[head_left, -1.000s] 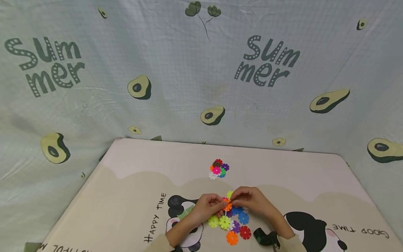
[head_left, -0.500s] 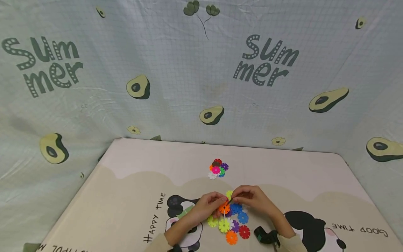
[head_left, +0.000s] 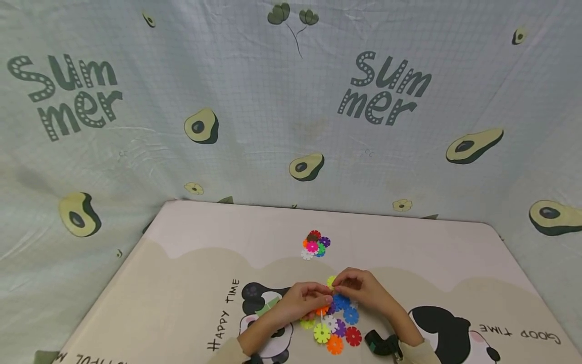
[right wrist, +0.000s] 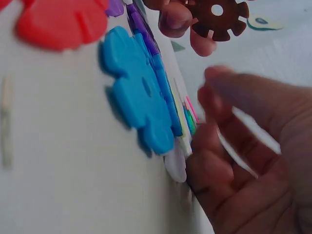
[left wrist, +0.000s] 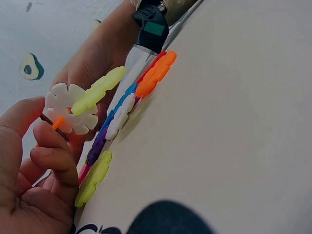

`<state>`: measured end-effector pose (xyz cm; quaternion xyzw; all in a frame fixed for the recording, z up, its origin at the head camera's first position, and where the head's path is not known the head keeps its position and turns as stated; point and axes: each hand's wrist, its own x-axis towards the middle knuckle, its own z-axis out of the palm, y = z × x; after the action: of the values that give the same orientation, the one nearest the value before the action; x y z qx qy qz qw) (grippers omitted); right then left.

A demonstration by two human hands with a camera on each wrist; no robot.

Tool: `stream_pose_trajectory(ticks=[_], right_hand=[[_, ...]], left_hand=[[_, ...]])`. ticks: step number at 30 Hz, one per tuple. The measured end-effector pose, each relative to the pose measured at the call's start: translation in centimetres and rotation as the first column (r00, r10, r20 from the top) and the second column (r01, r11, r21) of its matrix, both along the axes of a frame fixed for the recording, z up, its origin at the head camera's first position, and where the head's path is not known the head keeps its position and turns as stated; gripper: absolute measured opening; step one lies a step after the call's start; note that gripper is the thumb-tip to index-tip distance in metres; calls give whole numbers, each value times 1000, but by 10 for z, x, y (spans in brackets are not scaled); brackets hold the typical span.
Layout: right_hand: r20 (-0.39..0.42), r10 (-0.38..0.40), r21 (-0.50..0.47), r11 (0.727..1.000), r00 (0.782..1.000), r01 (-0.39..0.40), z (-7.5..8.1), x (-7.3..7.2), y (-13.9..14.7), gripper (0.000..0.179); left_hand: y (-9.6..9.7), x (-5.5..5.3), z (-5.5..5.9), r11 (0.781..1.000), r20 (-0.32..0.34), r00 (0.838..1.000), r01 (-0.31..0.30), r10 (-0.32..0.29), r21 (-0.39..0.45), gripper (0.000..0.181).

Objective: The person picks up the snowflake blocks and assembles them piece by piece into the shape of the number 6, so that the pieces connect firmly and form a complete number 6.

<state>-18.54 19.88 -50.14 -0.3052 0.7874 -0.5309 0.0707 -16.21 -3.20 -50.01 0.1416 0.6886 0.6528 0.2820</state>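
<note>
My left hand (head_left: 302, 303) pinches a brown snowflake disc (right wrist: 234, 20) between thumb and fingers. Joined to it is a short chain of an orange disc (left wrist: 57, 123), a white disc (left wrist: 57, 100) and a yellow-green disc (left wrist: 100, 90), raised above the table. In the head view the left fingers partly cover the orange one. My right hand (head_left: 364, 290) is just right of the left fingertips, its fingers bent and thumb near the index finger. In the right wrist view those fingertips (right wrist: 217, 78) hold nothing and are apart from the brown disc.
Below the hands lie joined flat discs, among them a blue disc (head_left: 351, 315), a red disc (head_left: 353, 336) and an orange disc (head_left: 335, 345). Farther back sits a small pile of mixed discs (head_left: 313, 246). A black wrist camera (head_left: 382, 344) is on the right wrist.
The left hand has turned and lowered slightly, bringing the chain's yellow-green end toward the front. The right fingertips, earlier at the brown disc, have come away from it.
</note>
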Motion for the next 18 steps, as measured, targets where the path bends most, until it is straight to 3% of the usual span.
stream_pose_trajectory(ticks=[4,8,14,18], right_hand=[[-73,-102,89,990,992,108,-2,-1,-2,13],[-104,-134,123,982,986,146,-4,-1,-6,24],[-89,-162,166,970,983,175,-3,0,-10,23],[-37,-172,177,968,984,176,-1,-1,-10,23]], left_hand=[[1,0,-1,1000,2,1000,-7,7,15,35],[1,1,-1,1000,14,1000,-20,19,12,33],[1,1,0,1000,13,1000,-23,23,5,32],[0,1,2,999,10,1000,-26,26,20,33]])
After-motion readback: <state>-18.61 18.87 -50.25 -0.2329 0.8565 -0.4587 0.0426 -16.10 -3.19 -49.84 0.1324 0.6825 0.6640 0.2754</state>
